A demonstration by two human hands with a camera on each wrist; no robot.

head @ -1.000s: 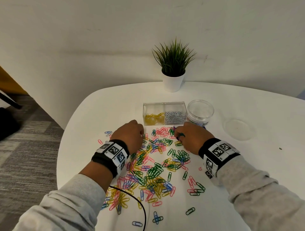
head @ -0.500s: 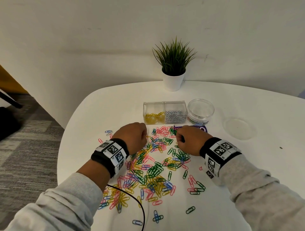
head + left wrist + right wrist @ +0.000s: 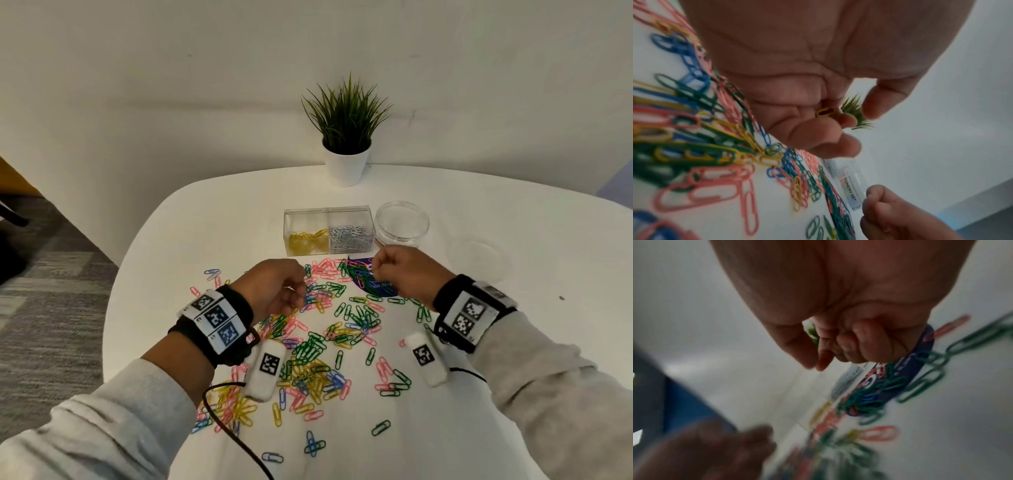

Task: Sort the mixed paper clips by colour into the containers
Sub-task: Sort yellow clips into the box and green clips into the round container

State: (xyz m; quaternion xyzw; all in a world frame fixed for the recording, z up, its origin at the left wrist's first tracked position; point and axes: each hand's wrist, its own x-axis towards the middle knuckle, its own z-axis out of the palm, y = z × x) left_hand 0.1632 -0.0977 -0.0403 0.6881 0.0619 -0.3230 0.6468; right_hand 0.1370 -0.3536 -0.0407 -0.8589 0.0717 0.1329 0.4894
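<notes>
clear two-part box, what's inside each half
The clear two-part box holds yellow paper clips in its left half and silver paper clips in its right. Counts can't be told.

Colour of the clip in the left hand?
Yellow: the paper clip is held in the left hand's curled fingers, clearest in the left wrist view.

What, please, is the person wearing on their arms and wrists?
Light grey fabric sleeves cover both forearms. Each wrist carries a black band with white blocks of black square-patterned markers. A thin black cable trails from the left wrist. Both hands are bare.
</notes>
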